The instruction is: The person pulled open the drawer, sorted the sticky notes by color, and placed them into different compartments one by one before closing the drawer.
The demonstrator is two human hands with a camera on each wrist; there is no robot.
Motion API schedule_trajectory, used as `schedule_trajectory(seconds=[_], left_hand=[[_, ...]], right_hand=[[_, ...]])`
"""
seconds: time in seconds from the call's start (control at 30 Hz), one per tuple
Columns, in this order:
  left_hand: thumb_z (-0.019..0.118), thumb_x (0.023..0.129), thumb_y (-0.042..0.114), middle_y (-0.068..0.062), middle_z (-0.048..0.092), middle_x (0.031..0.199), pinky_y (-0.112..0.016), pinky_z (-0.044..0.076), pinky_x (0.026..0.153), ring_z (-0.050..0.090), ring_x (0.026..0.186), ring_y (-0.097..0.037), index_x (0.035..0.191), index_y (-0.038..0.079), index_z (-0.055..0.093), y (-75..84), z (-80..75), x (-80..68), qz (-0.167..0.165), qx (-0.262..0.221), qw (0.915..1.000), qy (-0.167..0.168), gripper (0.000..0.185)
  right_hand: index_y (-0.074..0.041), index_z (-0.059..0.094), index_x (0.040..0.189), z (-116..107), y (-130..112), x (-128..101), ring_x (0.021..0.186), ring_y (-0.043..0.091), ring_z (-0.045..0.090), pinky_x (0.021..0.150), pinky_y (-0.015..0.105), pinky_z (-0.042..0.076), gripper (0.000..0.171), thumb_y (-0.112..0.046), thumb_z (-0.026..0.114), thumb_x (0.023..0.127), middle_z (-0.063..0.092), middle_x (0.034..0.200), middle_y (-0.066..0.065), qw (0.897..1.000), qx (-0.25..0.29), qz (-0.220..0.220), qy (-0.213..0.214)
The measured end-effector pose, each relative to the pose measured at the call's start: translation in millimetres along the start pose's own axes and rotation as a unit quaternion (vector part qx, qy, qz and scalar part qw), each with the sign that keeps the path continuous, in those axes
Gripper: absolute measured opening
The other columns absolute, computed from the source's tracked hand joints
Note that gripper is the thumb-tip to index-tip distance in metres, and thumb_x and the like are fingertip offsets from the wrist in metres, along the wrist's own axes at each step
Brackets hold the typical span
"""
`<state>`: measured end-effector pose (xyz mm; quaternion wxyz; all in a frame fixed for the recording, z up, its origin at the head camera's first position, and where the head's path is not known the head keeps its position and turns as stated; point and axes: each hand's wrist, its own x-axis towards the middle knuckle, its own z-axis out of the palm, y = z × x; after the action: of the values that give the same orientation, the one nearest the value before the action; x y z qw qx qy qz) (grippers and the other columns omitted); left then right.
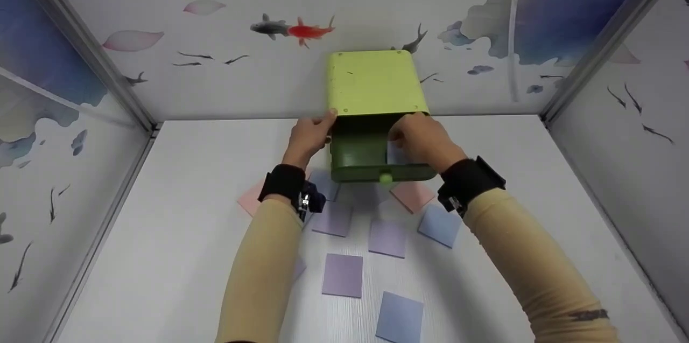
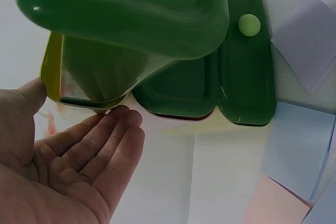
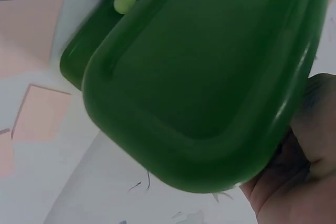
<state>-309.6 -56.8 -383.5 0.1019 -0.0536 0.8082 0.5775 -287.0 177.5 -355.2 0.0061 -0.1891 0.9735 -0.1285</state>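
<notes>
1. The drawer is dark green with a small light green knob on its front. It sticks out of the light green box, toward the person.
2. Nearest to the person, well in front of the drawer, a blue paper square lies flat on the white table.
3. A little closer to the drawer lies a purple paper square.
4. Closer again lie more squares: two purple ones, and a blue one off to the right.
5. Just in front of the drawer lies a pink square. Another pink square lies to the drawer's left, partly hidden by the left wrist.
6. The left hand is at the left side of the drawer, where the drawer meets the box. In the left wrist view its fingers are straight and side by side, and its thumb touches the yellow-green edge of the box. It holds nothing.
7. The right hand is at the right side of the drawer, over its open top. Something pale shows in the drawer just under this hand. I cannot tell if the fingers are curled on anything.
8. Behind the drawer, the box stands against the back wall, which has a red fish painted on it.
</notes>
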Motion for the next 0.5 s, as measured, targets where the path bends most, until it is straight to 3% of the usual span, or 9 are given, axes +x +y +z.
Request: schedule_trajectory(seconds=[0.13, 0.5], left_hand=[[0.050, 0.098, 0.050, -0.013, 0.063, 0.116, -0.036, 0.051, 0.093, 0.064, 0.108, -0.026, 0.113, 0.003, 0.064, -0.6, -0.2, -0.6, 0.009, 0.002, 1.0000, 0.001, 0.051], [0.051, 0.098, 0.051, -0.014, 0.060, 0.128, -0.037, 0.050, 0.096, 0.062, 0.113, -0.029, 0.133, 0.004, 0.057, -0.8, -1.1, -1.3, 0.006, -0.004, 1.0000, -0.002, 0.059]], right_hand=[[-0.009, 0.077, 0.102, 3.6, -1.1, 0.8, 0.095, 0.029, 0.068, 0.081, 0.045, 0.056, 0.020, -0.003, 0.061, 0.092, 0.074, 0.102, 0.010, 1.000, -0.007, 0.001, 0.000], [-0.007, 0.076, 0.107, 11.1, 1.5, 4.6, 0.091, 0.028, 0.069, 0.078, 0.044, 0.056, 0.024, 0.000, 0.059, 0.092, 0.074, 0.106, 0.012, 1.000, -0.004, 0.001, -0.008]])
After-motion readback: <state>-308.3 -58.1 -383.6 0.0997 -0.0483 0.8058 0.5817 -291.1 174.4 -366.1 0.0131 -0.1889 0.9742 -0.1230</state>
